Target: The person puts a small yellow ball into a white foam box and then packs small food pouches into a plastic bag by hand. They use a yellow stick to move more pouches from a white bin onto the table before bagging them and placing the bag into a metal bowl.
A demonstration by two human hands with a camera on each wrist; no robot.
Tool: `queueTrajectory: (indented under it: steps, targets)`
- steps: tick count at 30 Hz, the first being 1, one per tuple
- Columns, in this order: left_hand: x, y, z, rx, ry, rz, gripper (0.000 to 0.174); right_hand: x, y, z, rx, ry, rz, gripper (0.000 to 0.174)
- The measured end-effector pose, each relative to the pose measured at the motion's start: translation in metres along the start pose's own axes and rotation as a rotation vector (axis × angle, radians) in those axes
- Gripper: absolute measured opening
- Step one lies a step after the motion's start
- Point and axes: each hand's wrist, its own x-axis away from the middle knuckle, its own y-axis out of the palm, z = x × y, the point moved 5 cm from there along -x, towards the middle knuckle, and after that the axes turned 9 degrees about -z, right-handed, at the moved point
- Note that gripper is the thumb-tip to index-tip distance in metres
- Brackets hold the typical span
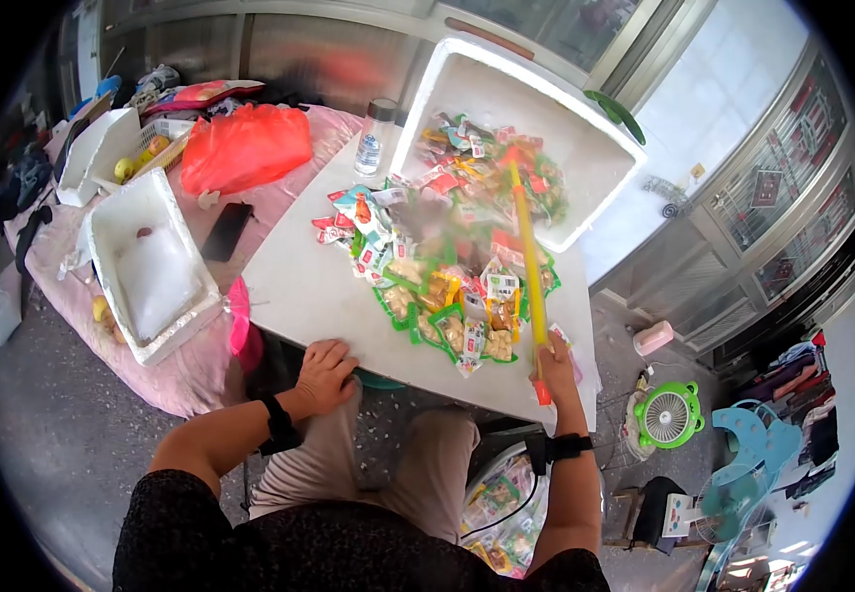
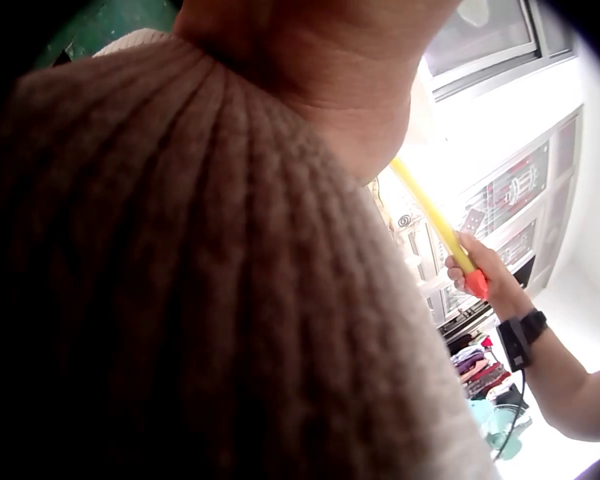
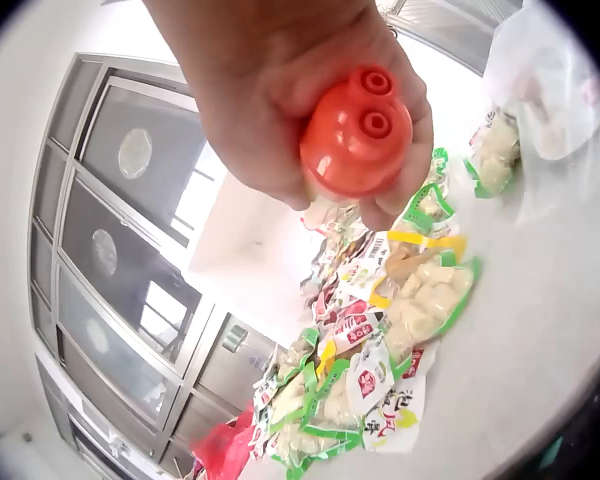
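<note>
In my right hand (image 1: 558, 367) I grip a long yellow rod (image 1: 528, 259) near its red end cap (image 1: 543, 392). The rod slants up over the heaped snack packets (image 1: 469, 333), with some blur around it. Close up in the right wrist view, curled fingers wrap the round red cap (image 3: 348, 150), which has two ringed holes. The packets (image 3: 425, 312) lie on the table beyond the hand. My left hand (image 1: 325, 377) rests on my knee at the table edge, fingers relaxed. Ribbed trouser cloth (image 2: 200, 250) fills much of the left wrist view.
A large white foam box (image 1: 595, 148) lies tipped at the table's (image 1: 299, 276) far side, packets spilling from it. A clear bottle (image 1: 373, 143) stands beside it. On the left are a smaller foam box (image 1: 156, 271), a phone (image 1: 227, 232) and a red bag (image 1: 250, 148). A packet-filled basin (image 1: 497, 508) sits below right.
</note>
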Motion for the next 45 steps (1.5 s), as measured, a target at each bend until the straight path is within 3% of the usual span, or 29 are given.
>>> queueTrajectory:
  steps: [3, 5, 9, 12, 13, 14, 16, 19, 24, 27, 31, 37, 40, 43, 45]
  targets:
    - [0.002, 0.006, -0.004, -0.016, 0.009, -0.007, 0.038, -0.074, 0.008, -0.027, -0.001, -0.039, 0.033, 0.042]
    - [0.004, 0.006, -0.006, -0.024, 0.014, -0.016, 0.039, -0.164, 0.002, 0.000, 0.243, -0.325, 0.082, 0.042]
    - [0.002, 0.006, -0.006, -0.028, 0.021, -0.020, 0.039, -0.153, 0.030, -0.069, 0.372, -0.120, 0.050, 0.027]
    - [0.003, 0.003, -0.006, -0.015, 0.023, -0.020, 0.039, -0.157, 0.034, -0.044, 0.448, -0.122, 0.039, 0.028]
    - [0.002, 0.001, -0.004, -0.004, 0.027, -0.015, 0.039, -0.169, 0.029, -0.010, 0.493, -0.145, -0.005, 0.029]
    - [0.001, 0.001, -0.005, 0.002, 0.026, -0.011, 0.039, -0.165, 0.025, 0.014, 0.434, -0.188, -0.035, 0.029]
    - [0.001, 0.000, -0.004, 0.015, 0.027, -0.002, 0.038, -0.096, 0.022, -0.007, 0.330, 0.006, -0.026, 0.033]
    - [0.001, -0.003, -0.001, 0.013, 0.012, 0.001, 0.039, -0.048, 0.007, 0.016, 0.123, 0.135, -0.062, 0.039]
    - [0.001, -0.002, 0.001, 0.008, 0.005, -0.003, 0.037, 0.040, 0.008, 0.021, -0.094, 0.198, -0.195, 0.044]
    - [0.001, -0.004, 0.001, -0.005, 0.007, -0.012, 0.038, 0.075, 0.001, 0.033, -0.156, 0.183, -0.107, 0.044]
    - [0.001, -0.001, 0.002, -0.006, 0.003, -0.003, 0.038, 0.040, -0.006, 0.016, -0.130, 0.066, -0.036, 0.040]
    - [0.002, -0.001, 0.000, -0.025, 0.011, 0.015, 0.037, -0.087, 0.004, -0.022, -0.017, -0.013, -0.003, 0.036]
    - [0.002, -0.001, -0.001, -0.017, 0.014, 0.000, 0.036, -0.153, 0.011, -0.028, 0.409, -0.173, 0.006, 0.034]
    - [0.002, 0.001, -0.003, 0.011, 0.016, -0.006, 0.036, -0.160, 0.033, -0.032, 0.234, -0.022, -0.113, 0.033]
    - [0.002, -0.001, -0.003, 0.002, 0.008, -0.008, 0.037, -0.149, 0.041, -0.021, 0.153, -0.033, -0.113, 0.035]
